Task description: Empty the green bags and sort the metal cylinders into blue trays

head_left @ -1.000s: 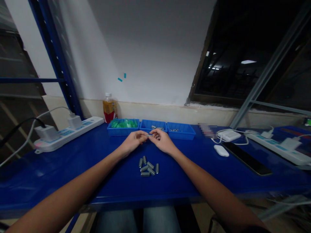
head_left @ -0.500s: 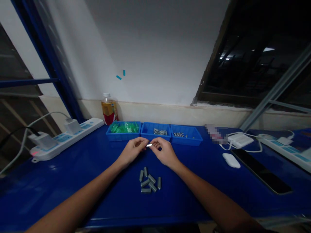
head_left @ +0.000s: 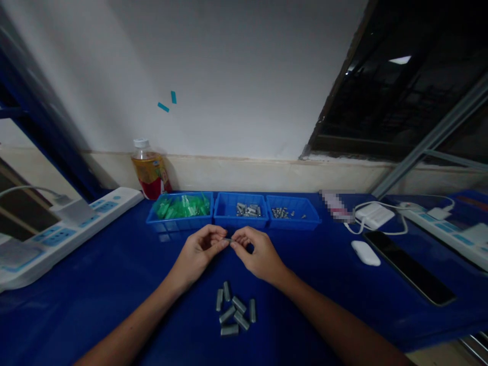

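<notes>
My left hand [head_left: 200,254] and my right hand [head_left: 257,254] meet fingertip to fingertip above the blue table, each pinching one end of a small metal piece [head_left: 229,240]. Fingers cover most of that piece, so its exact kind does not show. Nearer to me, between my forearms, several short grey metal bars [head_left: 229,330] lie in a loose pile. Just beyond the hands stands a blue bin [head_left: 240,221] with small shiny metal parts [head_left: 248,209] in it.
A left bin [head_left: 179,223] holds green plastic pieces; a right bin [head_left: 301,222] holds small screw-like parts. A drink bottle [head_left: 150,173] and a power strip [head_left: 64,234] stand left. Rightward lie a white case [head_left: 366,253], a phone [head_left: 409,267], a charger [head_left: 374,215] and another strip [head_left: 446,230].
The head view has shifted, so bins and pile appear lower or larger. Both hands keep their pinch; the metal piece, bright before, now looks darker and shows less.
</notes>
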Demonstrator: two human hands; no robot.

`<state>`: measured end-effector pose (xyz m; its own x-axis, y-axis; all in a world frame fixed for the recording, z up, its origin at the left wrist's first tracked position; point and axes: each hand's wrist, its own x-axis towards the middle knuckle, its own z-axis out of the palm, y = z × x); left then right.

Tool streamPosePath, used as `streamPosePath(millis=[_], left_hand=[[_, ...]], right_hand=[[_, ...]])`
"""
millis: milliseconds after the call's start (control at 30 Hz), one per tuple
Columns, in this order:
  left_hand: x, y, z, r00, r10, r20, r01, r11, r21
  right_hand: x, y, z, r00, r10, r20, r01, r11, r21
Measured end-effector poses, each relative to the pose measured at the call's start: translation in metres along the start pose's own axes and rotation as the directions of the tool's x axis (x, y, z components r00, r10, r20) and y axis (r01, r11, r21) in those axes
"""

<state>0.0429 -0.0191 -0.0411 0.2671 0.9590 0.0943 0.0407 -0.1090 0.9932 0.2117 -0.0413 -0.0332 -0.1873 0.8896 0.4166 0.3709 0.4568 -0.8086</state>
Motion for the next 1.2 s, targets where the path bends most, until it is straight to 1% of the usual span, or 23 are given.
streamPosePath(millis=[100,167,200,233,267,333,367,400,467,500,533,567,633,667,700,800,867,933,967,1033,1067,1133,1200], left_hand=[[-0.002,0.004,0.000,0.998,0.056,-0.028,-0.054,0.997,0.063],[-0.004,0.008,-0.002,0.996,0.086,0.005,-0.086,0.984,0.156],[-0.005,0.011,-0.003,0.994,0.083,0.070,-0.096,0.971,0.220],[-0.008,0.014,-0.004,0.984,0.068,0.165,-0.115,0.949,0.293],[-0.010,0.017,-0.006,0.960,0.045,0.277,-0.148,0.919,0.366],[-0.015,0.024,-0.008,0.885,-0.002,0.466,-0.253,0.837,0.485],[-0.017,0.026,-0.008,0.852,-0.015,0.524,-0.307,0.796,0.522],[-0.018,0.028,-0.008,0.830,-0.018,0.557,-0.349,0.763,0.545],[-0.018,0.027,-0.008,0.820,-0.011,0.573,-0.383,0.733,0.562],[-0.017,0.026,-0.007,0.824,-0.003,0.567,-0.385,0.731,0.563],[-0.016,0.025,-0.007,0.830,0.010,0.558,-0.387,0.731,0.561],[-0.015,0.023,-0.007,0.836,0.027,0.548,-0.390,0.731,0.560],[-0.014,0.022,-0.009,0.841,0.050,0.539,-0.402,0.724,0.560],[-0.014,0.022,-0.010,0.836,0.052,0.547,-0.410,0.722,0.558],[-0.014,0.023,-0.012,0.827,0.048,0.560,-0.417,0.720,0.554],[-0.015,0.026,-0.017,0.793,0.019,0.609,-0.432,0.722,0.540],[-0.014,0.025,-0.020,0.790,0.021,0.613,-0.437,0.721,0.538],[-0.011,0.022,-0.021,0.816,0.050,0.576,-0.436,0.707,0.556],[-0.010,0.020,-0.021,0.836,0.076,0.544,-0.434,0.697,0.570],[-0.007,0.018,-0.022,0.874,0.144,0.464,-0.429,0.677,0.598],[-0.006,0.017,-0.021,0.888,0.185,0.420,-0.427,0.671,0.606],[-0.006,0.018,-0.019,0.902,0.267,0.338,-0.426,0.671,0.607],[-0.008,0.020,-0.015,0.900,0.329,0.287,-0.437,0.682,0.586]], right_hand=[[0.015,-0.007,-0.011,0.993,-0.098,-0.059,0.089,0.987,-0.132],[0.035,-0.004,-0.022,0.985,-0.133,-0.113,0.096,0.955,-0.281],[0.047,-0.001,-0.028,0.983,-0.114,-0.143,0.054,0.928,-0.369],[0.060,0.004,-0.033,0.987,-0.071,-0.142,-0.004,0.883,-0.469],[0.072,0.009,-0.037,0.994,-0.023,-0.106,-0.042,0.820,-0.571],[0.091,0.019,-0.039,0.995,0.096,0.029,-0.049,0.712,-0.700],[0.098,0.023,-0.039,0.985,0.143,0.097,-0.029,0.690,-0.724],[0.103,0.026,-0.037,0.970,0.175,0.167,-0.004,0.700,-0.714],[0.107,0.028,-0.034,0.944,0.186,0.271,0.026,0.781,-0.624],[0.108,0.028,-0.033,0.942,0.171,0.289,0.025,0.823,-0.568],[0.109,0.028,-0.034,0.949,0.153,0.274,0.014,0.853,-0.522],[0.110,0.028,-0.035,0.964,0.138,0.229,-0.007,0.868,-0.497],[0.114,0.029,-0.038,0.985,0.128,0.119,-0.051,0.863,-0.503],[0.116,0.029,-0.039,0.986,0.134,0.095,-0.065,0.850,-0.523],[0.120,0.030,-0.038,0.984,0.145,0.103,-0.066,0.835,-0.546],[0.133,0.030,-0.030,0.960,0.176,0.220,-0.009,0.799,-0.601],[0.138,0.027,-0.022,0.950,0.188,0.251,0.012,0.777,-0.629],[0.134,0.019,-0.014,0.964,0.159,0.214,0.023,0.752,-0.659],[0.127,0.014,-0.012,0.977,0.111,0.181,0.038,0.748,-0.663],[0.102,0.003,-0.010,0.994,-0.024,0.110,0.088,0.775,-0.625],[0.085,-0.002,-0.010,0.994,-0.077,0.076,0.107,0.811,-0.575],[0.048,-0.010,-0.011,0.993,-0.100,0.058,0.116,0.889,-0.443],[0.016,-0.013,-0.011,0.995,-0.056,0.083,0.080,0.941,-0.329]])
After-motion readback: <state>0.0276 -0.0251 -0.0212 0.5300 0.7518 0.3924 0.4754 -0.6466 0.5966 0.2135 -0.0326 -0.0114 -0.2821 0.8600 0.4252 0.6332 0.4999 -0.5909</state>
